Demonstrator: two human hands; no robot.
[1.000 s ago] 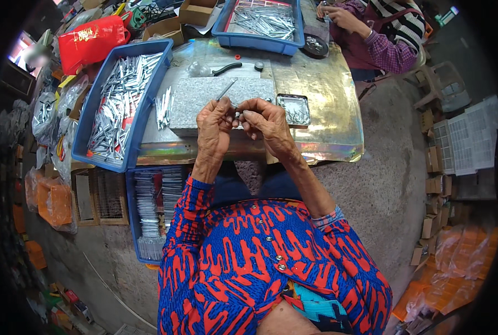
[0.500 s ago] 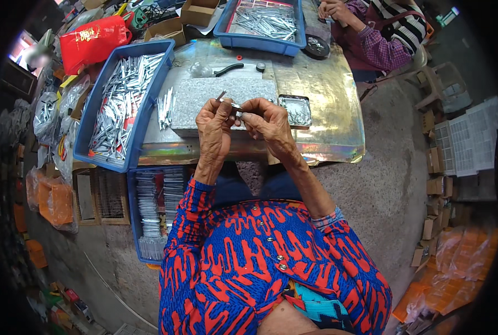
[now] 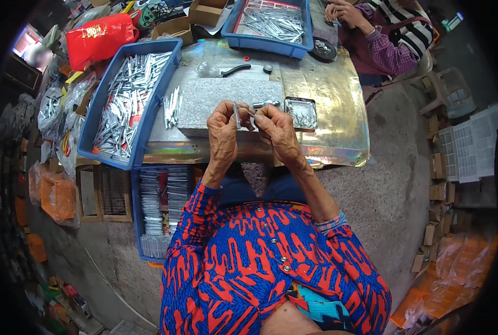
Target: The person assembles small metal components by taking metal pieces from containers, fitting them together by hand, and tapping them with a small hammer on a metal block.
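My left hand [image 3: 222, 134] pinches a slim silver metal rod [image 3: 236, 115], which stands nearly upright between thumb and fingers. Close beside it, my right hand [image 3: 279, 133] is closed at the fingertips; whatever lies between them is too small to name. Both hands are over the front edge of a grey speckled stone slab [image 3: 221, 89]. Just beyond the right fingers a small shiny metal piece [image 3: 266, 104] rests on the slab. Left of the slab lies a loose bunch of similar rods [image 3: 173, 107]. To its right sits a small dark-rimmed tray [image 3: 314, 115] of tiny metal parts.
Blue bins [image 3: 176, 53] of silver rods stand left and at the back [image 3: 302, 49]; another blue bin [image 3: 138, 223] is below the table. Black-handled pliers [image 3: 236, 70] lie behind the slab. Across the table's right corner, another person's hands [image 3: 346, 12] work near a round dark dish [image 3: 323, 50].
The rod in my left hand has turned from slanted to nearly upright. My right fingers have drawn slightly away from it. The metal piece on the slab now shows. The whole view has shifted slightly.
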